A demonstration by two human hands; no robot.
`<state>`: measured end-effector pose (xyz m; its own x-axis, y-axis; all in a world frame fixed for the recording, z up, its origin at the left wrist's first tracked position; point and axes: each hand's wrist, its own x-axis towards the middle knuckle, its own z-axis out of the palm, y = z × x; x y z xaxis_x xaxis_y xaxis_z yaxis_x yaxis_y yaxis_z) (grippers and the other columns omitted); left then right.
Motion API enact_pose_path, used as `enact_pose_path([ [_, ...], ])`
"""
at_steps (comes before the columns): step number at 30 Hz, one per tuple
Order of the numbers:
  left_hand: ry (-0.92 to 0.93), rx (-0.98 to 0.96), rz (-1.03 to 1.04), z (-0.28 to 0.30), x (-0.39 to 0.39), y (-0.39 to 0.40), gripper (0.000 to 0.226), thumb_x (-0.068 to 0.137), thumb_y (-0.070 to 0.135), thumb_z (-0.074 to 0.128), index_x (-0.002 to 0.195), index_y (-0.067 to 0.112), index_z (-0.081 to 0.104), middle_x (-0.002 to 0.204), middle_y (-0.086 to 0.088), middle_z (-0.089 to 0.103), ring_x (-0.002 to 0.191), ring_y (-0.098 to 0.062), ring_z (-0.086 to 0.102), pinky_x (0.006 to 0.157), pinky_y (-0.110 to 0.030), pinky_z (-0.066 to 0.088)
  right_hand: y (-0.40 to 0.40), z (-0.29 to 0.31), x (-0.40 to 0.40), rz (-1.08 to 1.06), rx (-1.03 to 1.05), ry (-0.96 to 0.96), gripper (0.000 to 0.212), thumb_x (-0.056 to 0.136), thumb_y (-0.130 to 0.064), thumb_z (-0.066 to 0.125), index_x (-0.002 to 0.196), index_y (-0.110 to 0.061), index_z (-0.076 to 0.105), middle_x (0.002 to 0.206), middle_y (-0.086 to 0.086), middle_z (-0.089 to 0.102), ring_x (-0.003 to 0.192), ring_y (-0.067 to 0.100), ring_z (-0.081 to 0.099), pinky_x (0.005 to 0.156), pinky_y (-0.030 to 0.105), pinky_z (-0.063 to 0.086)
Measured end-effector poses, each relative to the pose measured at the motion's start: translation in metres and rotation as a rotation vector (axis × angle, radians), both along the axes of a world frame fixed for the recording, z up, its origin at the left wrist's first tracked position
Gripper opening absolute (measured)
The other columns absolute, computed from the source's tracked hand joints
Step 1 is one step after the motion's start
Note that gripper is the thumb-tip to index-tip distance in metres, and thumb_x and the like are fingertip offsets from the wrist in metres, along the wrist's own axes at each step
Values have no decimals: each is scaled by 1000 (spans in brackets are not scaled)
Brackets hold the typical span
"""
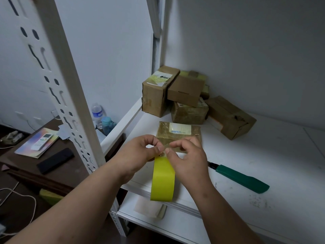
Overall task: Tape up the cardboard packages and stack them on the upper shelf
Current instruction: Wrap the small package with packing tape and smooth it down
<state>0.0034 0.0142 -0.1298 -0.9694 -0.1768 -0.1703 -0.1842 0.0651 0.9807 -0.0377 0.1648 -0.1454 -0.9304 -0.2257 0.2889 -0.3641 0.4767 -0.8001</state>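
I see both hands pinching the top of a yellow tape roll (162, 180) held over the white shelf's (263, 155) front edge: the left hand (139, 152) nips it between thumb and forefinger, the right hand (188, 155) picks at the loose end. Just behind lies a flat taped package (179, 134) with a pale label, its print too small to read. 5 or so cardboard boxes (186, 95) crowd the back corner. A green-handled knife (242, 178) lies right of the hands, open shelf beyond it.
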Motion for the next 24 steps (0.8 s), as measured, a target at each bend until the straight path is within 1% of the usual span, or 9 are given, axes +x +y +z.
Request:
enact_pose_path([
  [3, 10, -16, -14, 0, -1, -1, 29, 92, 12, 67, 67, 26, 70, 74, -3, 67, 74, -18, 59, 93, -47, 52, 2, 5, -2, 43, -23, -93, 16, 81, -18, 78, 80, -29, 68, 98, -11, 58, 92, -2, 54, 82, 14, 41],
  [5, 16, -28, -21, 0, -1, -1, 28, 92, 12, 67, 68, 26, 70, 74, -3, 67, 75, -19, 59, 91, -47, 52, 3, 10, -2, 86, -56, -159, 25, 81, -15, 77, 73, -35, 65, 97, -8, 61, 92, -3, 55, 78, 9, 40],
  [8, 25, -50, -24, -1, -2, -1, 28, 92, 12, 66, 68, 26, 69, 74, -3, 67, 75, -20, 58, 89, -46, 51, 2, 13, -3, 130, -97, -246, 22, 83, -13, 75, 72, -31, 67, 95, -4, 64, 88, 2, 59, 76, 15, 43],
  [12, 25, -55, -17, -1, -4, -2, 30, 93, 11, 65, 67, 26, 70, 74, -3, 68, 74, -19, 59, 88, -44, 52, 1, 13, -6, 155, -42, -230, 20, 87, -15, 71, 73, -28, 66, 95, -1, 64, 86, 4, 58, 73, 11, 42],
  [17, 5, -71, 36, -3, -6, -4, 22, 92, 11, 67, 72, 19, 68, 75, -3, 71, 74, -15, 64, 88, -40, 54, -5, 10, -11, 137, 150, -121, 17, 89, -25, 69, 74, -32, 64, 88, -12, 57, 92, 12, 57, 89, 36, 46],
  [19, -10, -101, 63, -5, -7, -7, 20, 91, 14, 68, 72, 19, 67, 73, 1, 70, 73, -12, 62, 81, -36, 53, -7, 11, -11, 108, 182, -90, 9, 92, -30, 66, 87, -29, 74, 95, -12, 61, 96, 13, 59, 93, 40, 47],
  [20, -21, -119, 86, -6, -8, -9, 19, 91, 15, 68, 73, 18, 67, 71, 3, 69, 71, -11, 60, 75, -32, 50, -6, 13, -10, 95, 174, -115, 15, 93, -32, 64, 101, -26, 76, 102, -9, 64, 98, 12, 60, 94, 37, 48],
  [22, -42, -126, 155, -8, -9, -16, 18, 93, 15, 66, 75, 16, 65, 66, 5, 67, 66, -10, 55, 68, -27, 44, -3, 17, -8, 101, 75, -277, 33, 93, -39, 64, 123, -26, 68, 109, -9, 66, 97, 5, 62, 89, 27, 51],
  [24, -55, -112, 220, -11, -9, -24, 18, 94, 14, 65, 76, 14, 64, 63, 3, 63, 64, -12, 52, 64, -27, 42, -1, 17, -5, 175, -38, -449, 42, 90, -49, 65, 127, -30, 62, 107, -13, 63, 100, 3, 61, 87, 23, 49],
])
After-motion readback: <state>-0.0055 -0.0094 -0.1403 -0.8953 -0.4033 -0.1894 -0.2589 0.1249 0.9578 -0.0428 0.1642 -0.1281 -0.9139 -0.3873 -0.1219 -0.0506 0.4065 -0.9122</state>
